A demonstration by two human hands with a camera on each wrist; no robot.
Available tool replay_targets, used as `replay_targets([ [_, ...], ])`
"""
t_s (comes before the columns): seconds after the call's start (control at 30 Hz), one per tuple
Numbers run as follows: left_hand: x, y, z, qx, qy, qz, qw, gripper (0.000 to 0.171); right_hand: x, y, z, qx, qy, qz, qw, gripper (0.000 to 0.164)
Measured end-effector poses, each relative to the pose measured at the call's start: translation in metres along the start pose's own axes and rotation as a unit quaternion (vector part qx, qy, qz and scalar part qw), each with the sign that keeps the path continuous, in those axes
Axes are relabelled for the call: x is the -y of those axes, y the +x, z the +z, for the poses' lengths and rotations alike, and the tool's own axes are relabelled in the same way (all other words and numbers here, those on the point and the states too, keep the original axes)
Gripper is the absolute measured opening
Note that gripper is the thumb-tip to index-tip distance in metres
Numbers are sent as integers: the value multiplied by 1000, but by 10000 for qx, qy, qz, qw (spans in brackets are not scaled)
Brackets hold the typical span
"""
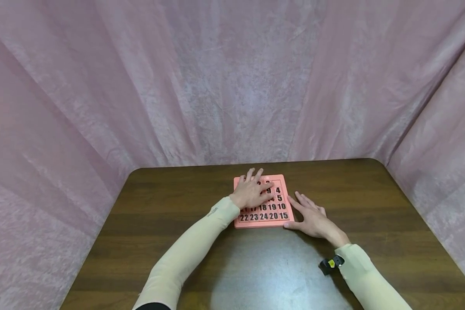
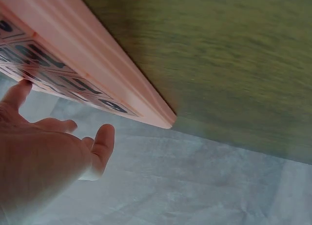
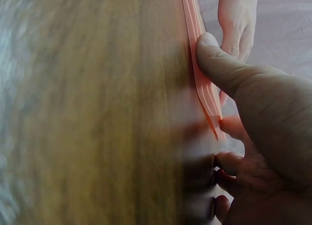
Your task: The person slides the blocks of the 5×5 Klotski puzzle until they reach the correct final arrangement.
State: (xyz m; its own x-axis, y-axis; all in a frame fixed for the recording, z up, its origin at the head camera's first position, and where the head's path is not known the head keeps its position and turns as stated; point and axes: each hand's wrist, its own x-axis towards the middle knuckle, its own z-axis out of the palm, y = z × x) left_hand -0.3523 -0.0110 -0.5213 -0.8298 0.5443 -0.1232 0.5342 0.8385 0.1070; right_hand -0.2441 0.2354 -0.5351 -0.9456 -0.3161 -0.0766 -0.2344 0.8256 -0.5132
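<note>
Left grip (image 1: 252,192) spread on pink number board (image 1: 264,224); right grip (image 1: 313,220), wide, touching edges.

Left forearm (image 1: 193,245), pale-sleeved to the wrist, reaches obliquely forward and rightward; left hand (image 1: 251,192) back uppermost, fingers spread. Right forearm (image 1: 372,275), likewise sleeved, angles inward from lower right; right hand (image 1: 311,218) has its thumb (image 3: 219,61) extended, well apart from the index finger (image 1: 294,203).

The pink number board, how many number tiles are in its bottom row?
5. In the head view, left to right: tile 22, tile 23, tile 24, tile 20, tile 15. None there are hidden, but the left hand covers some higher up.
</note>
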Motion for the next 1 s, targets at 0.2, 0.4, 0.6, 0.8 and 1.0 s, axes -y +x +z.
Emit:
replay_targets([
  [0.2,2,-3,1,-50,15,32,10000,58,2,1,1,90,-70,83,9999,99],
  [0.4,-10,-13,1,-128,254,277,9992,61,2,1,3,70,-81,96,9999,97],
  [0.6,-29,-25,2,-81,434,400,9982,61,2,1,0,-25,-77,-6,10000,98],
  [0.8,-28,-26,5,-151,420,361,9984,60,2,1,-1,66,-92,70,9999,98],
  [1.0,-27,-24,5,-256,508,371,9977,59,4,1,-1,46,-58,50,10000,97],
])
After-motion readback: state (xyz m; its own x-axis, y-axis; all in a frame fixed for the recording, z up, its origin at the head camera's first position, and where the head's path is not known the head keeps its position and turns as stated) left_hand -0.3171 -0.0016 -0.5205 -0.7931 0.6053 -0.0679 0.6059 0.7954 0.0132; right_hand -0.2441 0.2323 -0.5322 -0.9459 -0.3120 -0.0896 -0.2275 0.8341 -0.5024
